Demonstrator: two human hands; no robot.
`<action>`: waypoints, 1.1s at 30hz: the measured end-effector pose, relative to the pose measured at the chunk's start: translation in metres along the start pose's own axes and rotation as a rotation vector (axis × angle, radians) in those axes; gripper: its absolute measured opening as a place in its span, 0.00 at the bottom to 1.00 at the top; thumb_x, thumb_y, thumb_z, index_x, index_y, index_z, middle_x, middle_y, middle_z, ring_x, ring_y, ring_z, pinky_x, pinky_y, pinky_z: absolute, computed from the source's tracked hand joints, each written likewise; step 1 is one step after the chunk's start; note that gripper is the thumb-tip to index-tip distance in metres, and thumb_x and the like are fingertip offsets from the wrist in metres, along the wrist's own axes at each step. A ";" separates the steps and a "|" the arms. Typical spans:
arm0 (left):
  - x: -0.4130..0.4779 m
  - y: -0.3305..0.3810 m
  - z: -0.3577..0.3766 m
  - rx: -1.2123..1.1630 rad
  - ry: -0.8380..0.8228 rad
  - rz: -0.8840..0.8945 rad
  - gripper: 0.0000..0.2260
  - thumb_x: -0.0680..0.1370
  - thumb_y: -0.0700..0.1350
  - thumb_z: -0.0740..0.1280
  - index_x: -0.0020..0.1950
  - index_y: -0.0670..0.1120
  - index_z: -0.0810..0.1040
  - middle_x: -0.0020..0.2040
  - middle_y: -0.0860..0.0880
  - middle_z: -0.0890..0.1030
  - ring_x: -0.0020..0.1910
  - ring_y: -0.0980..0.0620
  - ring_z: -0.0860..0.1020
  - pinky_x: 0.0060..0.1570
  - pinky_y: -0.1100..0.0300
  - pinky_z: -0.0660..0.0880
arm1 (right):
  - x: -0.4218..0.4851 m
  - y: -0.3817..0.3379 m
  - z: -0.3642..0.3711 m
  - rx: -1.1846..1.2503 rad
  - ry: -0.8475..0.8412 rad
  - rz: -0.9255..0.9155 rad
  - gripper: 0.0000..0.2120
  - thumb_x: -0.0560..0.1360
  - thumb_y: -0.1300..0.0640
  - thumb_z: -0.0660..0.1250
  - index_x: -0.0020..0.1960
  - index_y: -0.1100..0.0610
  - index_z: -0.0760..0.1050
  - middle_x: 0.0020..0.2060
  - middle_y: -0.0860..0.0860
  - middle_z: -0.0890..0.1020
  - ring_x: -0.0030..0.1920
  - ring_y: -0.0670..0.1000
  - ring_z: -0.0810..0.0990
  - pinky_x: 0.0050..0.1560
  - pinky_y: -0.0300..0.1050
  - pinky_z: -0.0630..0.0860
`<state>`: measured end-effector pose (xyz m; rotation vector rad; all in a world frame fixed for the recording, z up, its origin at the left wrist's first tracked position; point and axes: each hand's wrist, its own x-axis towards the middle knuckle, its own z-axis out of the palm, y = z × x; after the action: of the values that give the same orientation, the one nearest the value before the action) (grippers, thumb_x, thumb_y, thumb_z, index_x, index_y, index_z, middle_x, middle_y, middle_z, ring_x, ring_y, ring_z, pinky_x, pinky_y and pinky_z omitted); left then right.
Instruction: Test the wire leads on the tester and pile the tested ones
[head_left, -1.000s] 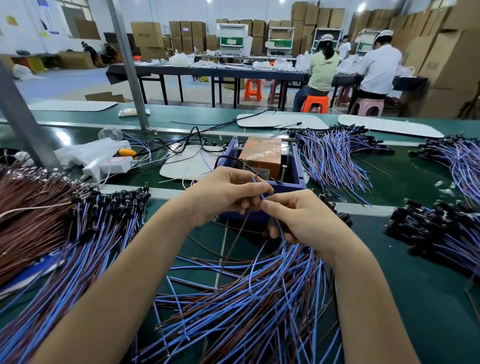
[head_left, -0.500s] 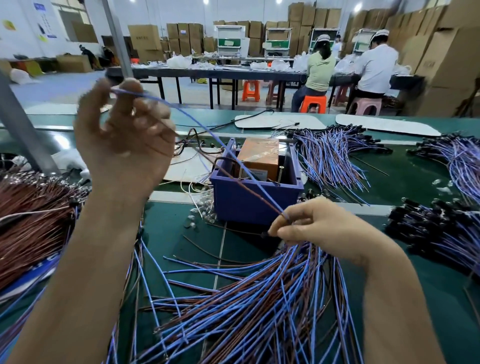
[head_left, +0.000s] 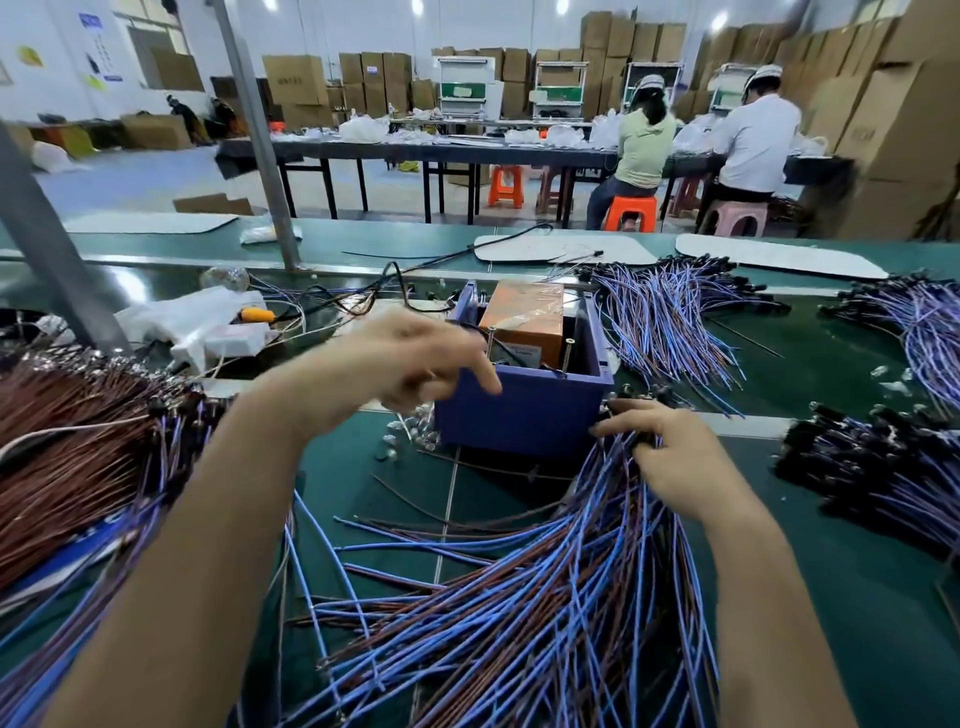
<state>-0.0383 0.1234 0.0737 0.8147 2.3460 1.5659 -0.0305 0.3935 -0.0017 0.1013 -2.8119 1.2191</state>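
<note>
The tester is an orange block (head_left: 524, 322) set in a blue box (head_left: 519, 421) at mid-table. A fan of blue and brown wire leads (head_left: 519, 613) lies in front of it, their black plug ends near the box's right corner. My right hand (head_left: 670, 457) lies on those ends with its fingers curled round a few leads. My left hand (head_left: 415, 364), blurred, hovers by the box's left side with loose fingers and nothing visible in it. A large heap of brown and blue leads (head_left: 78, 457) lies at the left.
More lead bundles lie behind the box (head_left: 670, 312) and at the right (head_left: 883, 467). A white power strip and plastic wrap (head_left: 218, 332) sit at the left, beside a slanted metal post (head_left: 52, 260). Small clear bulbs (head_left: 410, 431) lie by the box. Two people sit at a far table.
My left hand held a blue lead high at the left; it has dropped to the box and holds no lead. My right hand shifted right onto the plug ends.
</note>
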 end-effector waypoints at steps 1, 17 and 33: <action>0.004 -0.004 0.012 0.170 -0.051 -0.051 0.13 0.78 0.55 0.64 0.48 0.48 0.84 0.30 0.53 0.75 0.27 0.56 0.69 0.26 0.65 0.67 | 0.002 0.002 0.002 0.019 0.012 -0.004 0.24 0.75 0.73 0.56 0.51 0.50 0.83 0.67 0.48 0.74 0.55 0.51 0.75 0.51 0.44 0.74; 0.018 -0.059 0.130 0.800 -0.123 -0.232 0.43 0.72 0.67 0.64 0.78 0.48 0.51 0.70 0.44 0.66 0.67 0.43 0.63 0.68 0.48 0.64 | 0.011 0.011 0.022 -0.125 -0.128 -0.007 0.18 0.73 0.59 0.72 0.61 0.50 0.75 0.76 0.51 0.59 0.77 0.50 0.41 0.75 0.52 0.46; -0.045 -0.096 -0.009 1.303 0.069 -0.748 0.15 0.81 0.52 0.60 0.64 0.46 0.69 0.62 0.45 0.71 0.60 0.42 0.75 0.54 0.50 0.73 | 0.006 0.001 0.016 -0.038 -0.179 0.046 0.20 0.74 0.56 0.71 0.63 0.43 0.72 0.77 0.47 0.55 0.76 0.49 0.32 0.74 0.59 0.38</action>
<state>-0.0365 0.0641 -0.0146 -0.0737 2.9884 -0.3295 -0.0369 0.3822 -0.0128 0.1511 -3.0053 1.2224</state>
